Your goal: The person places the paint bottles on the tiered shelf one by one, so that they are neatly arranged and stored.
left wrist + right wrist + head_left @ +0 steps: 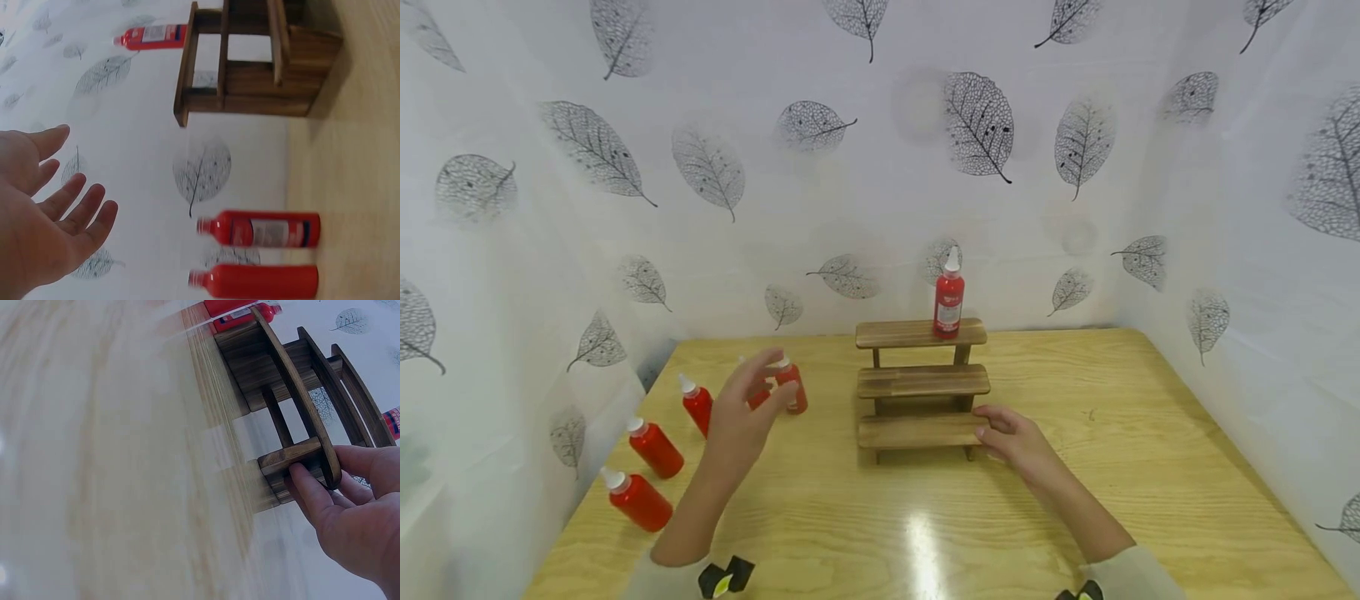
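Observation:
A three-step wooden display stand (922,382) stands on the table, with one red squeeze bottle (949,304) upright on its top step. My right hand (1022,450) grips the right end of the lowest step; in the right wrist view the thumb and fingers of that hand (356,519) are curled about the step's end. On the left, my left hand (737,421) is raised in front of two red bottles (793,390), partly covering them. The left wrist view shows this hand (50,219) with spread, relaxed fingers, holding nothing and apart from the nearby bottle (265,229).
Further red bottles with white nozzle tips stand in a row along the table's left side, among them a front one (640,502), a middle one (657,450) and one farther back (697,408). White leaf-print curtains (865,200) hang behind and beside the wooden table (1112,392).

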Demonstrator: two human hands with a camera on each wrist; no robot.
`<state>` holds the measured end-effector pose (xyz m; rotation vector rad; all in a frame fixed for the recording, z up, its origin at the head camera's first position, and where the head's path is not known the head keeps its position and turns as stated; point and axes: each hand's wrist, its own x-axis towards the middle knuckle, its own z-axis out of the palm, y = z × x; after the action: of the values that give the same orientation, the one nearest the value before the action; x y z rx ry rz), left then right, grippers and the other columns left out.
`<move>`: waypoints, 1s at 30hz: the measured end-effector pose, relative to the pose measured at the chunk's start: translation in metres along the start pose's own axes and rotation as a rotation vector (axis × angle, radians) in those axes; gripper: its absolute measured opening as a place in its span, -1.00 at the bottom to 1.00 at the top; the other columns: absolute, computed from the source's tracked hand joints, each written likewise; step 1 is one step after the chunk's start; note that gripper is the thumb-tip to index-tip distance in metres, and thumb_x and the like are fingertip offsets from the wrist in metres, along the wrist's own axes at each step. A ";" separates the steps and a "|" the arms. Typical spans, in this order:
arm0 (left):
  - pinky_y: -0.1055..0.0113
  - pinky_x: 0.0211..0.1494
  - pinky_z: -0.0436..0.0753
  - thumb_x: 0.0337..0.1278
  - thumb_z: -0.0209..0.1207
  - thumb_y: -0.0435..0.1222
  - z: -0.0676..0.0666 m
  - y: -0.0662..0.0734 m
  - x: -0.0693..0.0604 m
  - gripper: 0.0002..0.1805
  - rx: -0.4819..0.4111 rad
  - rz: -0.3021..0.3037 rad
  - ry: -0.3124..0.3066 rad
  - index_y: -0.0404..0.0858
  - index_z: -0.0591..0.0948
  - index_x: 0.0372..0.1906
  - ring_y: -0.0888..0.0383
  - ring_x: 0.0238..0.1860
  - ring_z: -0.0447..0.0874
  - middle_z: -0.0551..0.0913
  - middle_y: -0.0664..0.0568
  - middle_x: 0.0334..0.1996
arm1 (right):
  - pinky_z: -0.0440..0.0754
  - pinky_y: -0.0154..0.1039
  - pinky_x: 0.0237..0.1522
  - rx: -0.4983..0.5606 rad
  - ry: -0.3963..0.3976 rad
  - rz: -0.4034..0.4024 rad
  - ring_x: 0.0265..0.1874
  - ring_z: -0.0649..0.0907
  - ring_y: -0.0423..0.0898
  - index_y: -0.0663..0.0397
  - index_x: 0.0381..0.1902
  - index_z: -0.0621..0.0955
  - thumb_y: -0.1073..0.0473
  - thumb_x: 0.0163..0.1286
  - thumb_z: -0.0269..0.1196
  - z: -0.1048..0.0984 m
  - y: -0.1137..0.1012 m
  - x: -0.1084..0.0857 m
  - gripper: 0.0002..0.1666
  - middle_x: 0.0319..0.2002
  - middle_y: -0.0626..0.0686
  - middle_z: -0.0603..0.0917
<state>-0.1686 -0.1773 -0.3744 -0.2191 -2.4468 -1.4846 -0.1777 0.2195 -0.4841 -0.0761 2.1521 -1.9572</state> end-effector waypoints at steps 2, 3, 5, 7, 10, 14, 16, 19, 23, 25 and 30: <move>0.36 0.27 0.56 0.32 0.26 -0.01 -0.010 -0.004 -0.012 -0.41 0.027 -0.029 0.022 0.06 0.44 0.41 0.15 0.21 0.52 0.54 0.12 0.28 | 0.56 -0.03 0.31 -0.003 -0.002 0.000 0.41 0.39 0.30 0.26 0.40 0.38 0.14 0.49 0.23 0.000 0.000 0.000 -0.38 0.47 0.39 0.27; 0.46 0.25 0.52 0.32 0.27 -0.02 -0.014 -0.005 -0.018 -0.41 0.038 -0.046 0.036 0.07 0.44 0.42 0.19 0.22 0.50 0.53 0.14 0.28 | 0.56 -0.03 0.32 -0.005 -0.005 -0.001 0.41 0.39 0.31 0.26 0.41 0.38 0.13 0.49 0.23 0.000 0.000 0.000 -0.38 0.47 0.39 0.27; 0.62 0.20 0.46 0.32 0.27 -0.01 -0.022 -0.007 -0.029 -0.39 0.074 -0.082 0.070 0.10 0.42 0.43 0.28 0.20 0.47 0.53 0.16 0.29 | 0.55 -0.03 0.32 -0.002 -0.006 -0.002 0.42 0.37 0.31 0.26 0.41 0.38 0.14 0.49 0.23 0.000 -0.001 -0.001 -0.38 0.47 0.39 0.27; 0.71 0.16 0.42 0.31 0.27 0.00 -0.029 -0.009 -0.039 -0.39 0.096 -0.116 0.107 0.11 0.42 0.42 0.36 0.17 0.46 0.53 0.16 0.28 | 0.57 -0.04 0.31 -0.001 -0.004 0.004 0.40 0.40 0.29 0.25 0.40 0.39 0.13 0.49 0.23 0.000 -0.001 -0.001 -0.38 0.47 0.38 0.28; 0.75 0.12 0.42 0.30 0.29 -0.05 -0.037 -0.013 -0.051 -0.41 0.124 -0.139 0.174 0.10 0.46 0.40 0.43 0.12 0.47 0.56 0.14 0.23 | 0.58 -0.05 0.30 -0.004 -0.002 0.008 0.39 0.42 0.28 0.23 0.40 0.39 0.13 0.49 0.23 0.000 -0.001 -0.002 -0.39 0.46 0.37 0.30; 0.77 0.12 0.42 0.27 0.34 -0.19 -0.047 -0.019 -0.063 -0.44 0.167 -0.121 0.275 0.00 0.51 0.36 0.49 0.08 0.47 0.59 0.10 0.17 | 0.56 -0.03 0.32 -0.011 0.003 0.016 0.40 0.42 0.27 0.19 0.40 0.40 0.11 0.48 0.24 0.000 -0.002 -0.003 -0.39 0.47 0.34 0.31; 0.77 0.13 0.41 0.25 0.35 -0.22 -0.052 -0.021 -0.068 -0.43 0.194 -0.141 0.322 -0.02 0.52 0.36 0.50 0.09 0.47 0.59 0.10 0.19 | 0.56 -0.02 0.32 -0.018 0.003 0.017 0.40 0.41 0.28 0.18 0.41 0.40 0.10 0.49 0.23 0.000 -0.002 -0.003 -0.38 0.47 0.34 0.31; 0.58 0.33 0.43 0.28 0.33 -0.16 -0.060 -0.025 -0.074 -0.40 0.216 -0.226 0.361 0.01 0.47 0.40 0.34 0.20 0.46 0.54 0.11 0.27 | 0.57 -0.03 0.31 -0.017 0.016 0.022 0.39 0.43 0.27 0.18 0.40 0.40 0.11 0.48 0.24 0.000 -0.003 -0.002 -0.39 0.46 0.34 0.31; -0.02 0.50 0.39 0.32 0.26 -0.04 -0.070 -0.033 -0.081 -0.36 0.194 -0.355 0.385 0.09 0.39 0.47 0.05 0.37 0.37 0.46 0.07 0.39 | 0.58 -0.04 0.30 -0.023 0.018 0.017 0.35 0.47 0.26 0.21 0.40 0.40 0.13 0.48 0.24 0.000 -0.004 -0.002 -0.39 0.46 0.37 0.30; -0.20 0.47 0.36 0.34 0.25 -0.02 -0.074 -0.038 -0.084 -0.36 0.185 -0.381 0.413 0.08 0.38 0.47 -0.03 0.40 0.33 0.44 0.02 0.40 | 0.58 -0.03 0.30 -0.028 0.015 0.012 0.35 0.47 0.27 0.22 0.41 0.39 0.13 0.48 0.24 0.000 -0.004 -0.002 -0.38 0.47 0.39 0.29; 0.04 0.53 0.34 0.33 0.26 -0.02 -0.081 -0.046 -0.090 -0.40 0.195 -0.420 0.509 0.08 0.44 0.44 -0.01 0.37 0.34 0.48 -0.02 0.33 | 0.55 -0.01 0.33 -0.018 -0.002 0.007 0.44 0.35 0.31 0.24 0.41 0.38 0.13 0.49 0.23 0.000 -0.004 -0.002 -0.37 0.49 0.38 0.25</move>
<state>-0.0835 -0.2700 -0.4054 0.6662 -2.2606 -1.2270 -0.1763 0.2195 -0.4801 -0.0737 2.1657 -1.9333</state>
